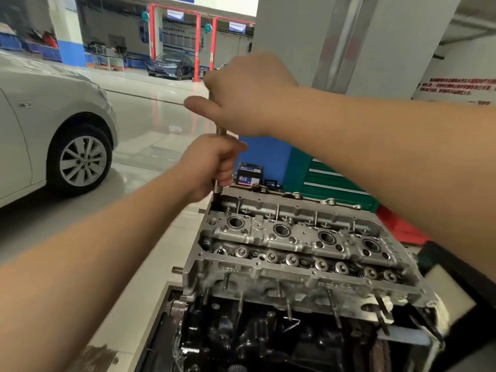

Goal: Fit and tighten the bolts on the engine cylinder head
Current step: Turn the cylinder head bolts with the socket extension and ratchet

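Note:
A bare aluminium cylinder head (303,253) sits on a dark engine block (268,336), with four round plug wells along its middle. A long steel extension bar (220,130) stands upright, its lower end down in the head's far left corner. My left hand (212,165) grips the bar low down, just above the head. My right hand (241,95) grips the tool's top end, thumb stretched out to the left. The bolt under the bar is hidden.
A silver car (53,124) stands on the glossy floor at left. Behind the engine are a car battery (251,176), a green tool cabinet (335,181) and a red object (400,224). A white pillar (349,41) rises at the back right.

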Demonstrator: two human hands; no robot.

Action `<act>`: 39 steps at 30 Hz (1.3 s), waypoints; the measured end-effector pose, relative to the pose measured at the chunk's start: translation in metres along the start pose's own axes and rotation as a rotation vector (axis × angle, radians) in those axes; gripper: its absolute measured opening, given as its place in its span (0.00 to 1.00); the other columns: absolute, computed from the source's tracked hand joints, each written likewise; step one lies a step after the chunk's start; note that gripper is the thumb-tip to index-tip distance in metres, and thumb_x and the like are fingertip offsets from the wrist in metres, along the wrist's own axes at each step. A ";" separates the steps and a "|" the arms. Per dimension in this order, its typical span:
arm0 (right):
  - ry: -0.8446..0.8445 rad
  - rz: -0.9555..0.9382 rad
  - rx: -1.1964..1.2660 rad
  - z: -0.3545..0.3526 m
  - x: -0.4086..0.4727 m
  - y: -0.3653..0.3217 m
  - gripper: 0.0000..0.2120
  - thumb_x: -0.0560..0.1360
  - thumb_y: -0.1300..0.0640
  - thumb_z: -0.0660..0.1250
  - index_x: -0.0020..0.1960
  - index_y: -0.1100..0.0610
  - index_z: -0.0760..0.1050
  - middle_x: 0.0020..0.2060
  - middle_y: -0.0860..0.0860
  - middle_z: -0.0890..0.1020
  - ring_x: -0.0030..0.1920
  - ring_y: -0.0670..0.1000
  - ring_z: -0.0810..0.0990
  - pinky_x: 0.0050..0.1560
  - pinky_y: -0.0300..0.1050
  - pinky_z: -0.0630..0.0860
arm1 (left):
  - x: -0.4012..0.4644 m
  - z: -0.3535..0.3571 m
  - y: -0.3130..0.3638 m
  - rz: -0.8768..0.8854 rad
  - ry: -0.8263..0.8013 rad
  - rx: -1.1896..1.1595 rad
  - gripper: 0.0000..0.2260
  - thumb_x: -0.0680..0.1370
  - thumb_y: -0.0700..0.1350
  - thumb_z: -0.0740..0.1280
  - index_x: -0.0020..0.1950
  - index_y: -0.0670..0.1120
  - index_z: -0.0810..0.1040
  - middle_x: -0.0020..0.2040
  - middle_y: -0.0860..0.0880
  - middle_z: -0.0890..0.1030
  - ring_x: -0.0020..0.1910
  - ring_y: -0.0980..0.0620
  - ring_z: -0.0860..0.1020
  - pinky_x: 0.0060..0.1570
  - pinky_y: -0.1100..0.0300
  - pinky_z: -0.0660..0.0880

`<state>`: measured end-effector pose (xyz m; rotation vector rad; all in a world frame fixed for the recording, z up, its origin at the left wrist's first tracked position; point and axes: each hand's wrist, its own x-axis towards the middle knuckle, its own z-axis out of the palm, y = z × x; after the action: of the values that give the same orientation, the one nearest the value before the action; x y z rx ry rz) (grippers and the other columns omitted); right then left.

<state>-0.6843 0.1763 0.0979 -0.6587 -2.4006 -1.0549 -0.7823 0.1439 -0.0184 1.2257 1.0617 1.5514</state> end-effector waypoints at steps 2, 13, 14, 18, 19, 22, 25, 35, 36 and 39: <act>-0.092 -0.045 0.381 0.002 -0.013 0.016 0.22 0.83 0.34 0.52 0.51 0.50 0.73 0.30 0.46 0.73 0.31 0.44 0.69 0.33 0.43 0.59 | 0.001 -0.013 0.006 -0.068 -0.275 -0.041 0.22 0.81 0.41 0.63 0.28 0.52 0.62 0.24 0.53 0.58 0.23 0.53 0.55 0.27 0.60 0.60; 0.038 0.179 -0.033 0.003 -0.004 -0.021 0.23 0.82 0.35 0.50 0.38 0.51 0.65 0.30 0.48 0.65 0.30 0.54 0.66 0.32 0.48 0.58 | -0.012 0.024 -0.010 0.154 0.426 0.116 0.07 0.66 0.45 0.65 0.31 0.51 0.67 0.26 0.52 0.63 0.28 0.49 0.60 0.30 0.57 0.57; 0.059 0.144 0.042 0.002 -0.008 -0.015 0.23 0.81 0.34 0.50 0.41 0.50 0.67 0.29 0.46 0.65 0.31 0.54 0.68 0.33 0.46 0.57 | -0.010 0.017 -0.005 0.104 0.317 0.073 0.09 0.67 0.43 0.65 0.30 0.50 0.66 0.25 0.51 0.62 0.26 0.49 0.58 0.27 0.59 0.57; -0.063 0.098 0.645 0.006 -0.028 0.013 0.16 0.85 0.41 0.55 0.56 0.49 0.75 0.36 0.42 0.76 0.39 0.41 0.74 0.38 0.43 0.66 | -0.004 -0.007 0.012 -0.102 -0.191 -0.016 0.18 0.80 0.41 0.62 0.32 0.49 0.61 0.27 0.50 0.57 0.25 0.50 0.55 0.32 0.56 0.60; -0.085 0.125 0.680 0.008 -0.028 0.013 0.15 0.85 0.42 0.55 0.59 0.50 0.75 0.38 0.43 0.77 0.40 0.42 0.74 0.41 0.45 0.68 | -0.004 -0.007 0.013 -0.096 -0.146 0.052 0.17 0.80 0.43 0.63 0.32 0.47 0.65 0.27 0.47 0.59 0.26 0.49 0.59 0.34 0.54 0.63; -0.132 0.246 0.238 0.008 -0.009 -0.002 0.18 0.86 0.42 0.52 0.60 0.53 0.73 0.37 0.48 0.71 0.40 0.56 0.73 0.37 0.49 0.64 | -0.012 0.011 0.012 0.069 0.139 0.402 0.10 0.72 0.48 0.68 0.43 0.40 0.76 0.34 0.41 0.77 0.33 0.47 0.75 0.41 0.49 0.75; -0.130 0.249 -0.126 0.002 0.006 -0.026 0.17 0.85 0.46 0.55 0.43 0.55 0.70 0.32 0.50 0.67 0.32 0.55 0.69 0.34 0.48 0.64 | -0.018 0.029 0.005 0.120 0.368 0.289 0.05 0.62 0.45 0.60 0.36 0.46 0.72 0.24 0.54 0.74 0.28 0.50 0.69 0.29 0.55 0.65; -0.194 0.128 0.581 0.009 -0.014 0.013 0.17 0.84 0.39 0.54 0.60 0.50 0.71 0.41 0.46 0.78 0.42 0.50 0.77 0.38 0.46 0.68 | -0.002 0.001 0.018 -0.004 0.034 0.142 0.11 0.77 0.41 0.65 0.36 0.42 0.68 0.28 0.47 0.64 0.27 0.48 0.63 0.37 0.53 0.67; -0.192 0.161 0.411 0.010 -0.010 0.008 0.16 0.85 0.40 0.53 0.58 0.52 0.69 0.39 0.48 0.75 0.40 0.54 0.75 0.37 0.48 0.65 | -0.004 0.005 0.015 0.034 0.153 0.235 0.10 0.74 0.43 0.67 0.40 0.37 0.73 0.29 0.45 0.70 0.29 0.47 0.68 0.39 0.51 0.70; -0.149 0.217 -0.147 0.006 0.003 -0.012 0.16 0.85 0.47 0.55 0.44 0.57 0.68 0.33 0.50 0.68 0.32 0.53 0.69 0.33 0.47 0.60 | -0.012 0.025 -0.006 0.078 0.397 0.249 0.18 0.67 0.50 0.69 0.49 0.37 0.78 0.34 0.47 0.77 0.35 0.47 0.73 0.41 0.48 0.70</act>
<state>-0.6949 0.1745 0.0898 -1.0581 -2.3228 -1.1308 -0.7553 0.1365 -0.0232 1.1579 1.5150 1.8113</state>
